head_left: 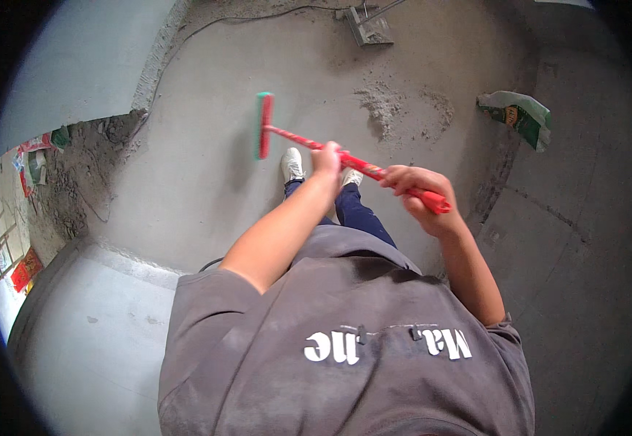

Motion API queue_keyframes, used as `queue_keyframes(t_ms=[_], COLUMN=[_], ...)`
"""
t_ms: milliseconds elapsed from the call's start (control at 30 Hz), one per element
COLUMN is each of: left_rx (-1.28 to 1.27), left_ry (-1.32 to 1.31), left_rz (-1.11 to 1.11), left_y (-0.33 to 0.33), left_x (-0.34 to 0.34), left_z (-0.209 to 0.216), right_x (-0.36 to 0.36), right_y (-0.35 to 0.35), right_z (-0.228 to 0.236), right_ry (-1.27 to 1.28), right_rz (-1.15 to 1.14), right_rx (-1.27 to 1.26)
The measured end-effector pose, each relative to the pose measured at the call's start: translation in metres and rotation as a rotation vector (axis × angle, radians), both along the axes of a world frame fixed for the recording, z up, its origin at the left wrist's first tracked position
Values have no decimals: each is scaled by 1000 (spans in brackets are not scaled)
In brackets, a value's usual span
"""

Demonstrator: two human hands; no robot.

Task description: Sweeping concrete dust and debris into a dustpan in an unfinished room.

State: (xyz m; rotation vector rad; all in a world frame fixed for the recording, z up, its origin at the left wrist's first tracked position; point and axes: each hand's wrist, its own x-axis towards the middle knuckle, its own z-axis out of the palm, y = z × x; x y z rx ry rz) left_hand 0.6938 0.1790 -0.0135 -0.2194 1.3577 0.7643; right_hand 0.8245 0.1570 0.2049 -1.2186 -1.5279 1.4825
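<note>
Both my hands grip the red handle of a push broom. My left hand is wrapped round the middle of the stick, in front of my feet. Nearer its end, my right hand closes on the handle just short of the tip. The broom's head, red with green bristles and slightly blurred, is to the left of my shoes; whether it touches the floor I cannot tell. A pile of grey debris lies on the concrete floor ahead, right of the broom head.
A dustpan with a long handle and some debris in it stands at the far side. A green and white bag lies at the right by the wall. A dark cable runs along the back left. Rubble lines the left opening.
</note>
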Motion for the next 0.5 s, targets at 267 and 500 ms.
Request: queue_keyframes(t_ms=[267,500], left_rx=[-26,-31], left_ry=[151,-164], left_rz=[125,-116], left_y=[-2,43], left_x=[-172,-51], left_z=[-117,-116], right_x=[-115,-43], right_y=[5,35], right_z=[-123,-83], right_ry=[125,-114], right_rz=[40,-142], right_rx=[-178,-198])
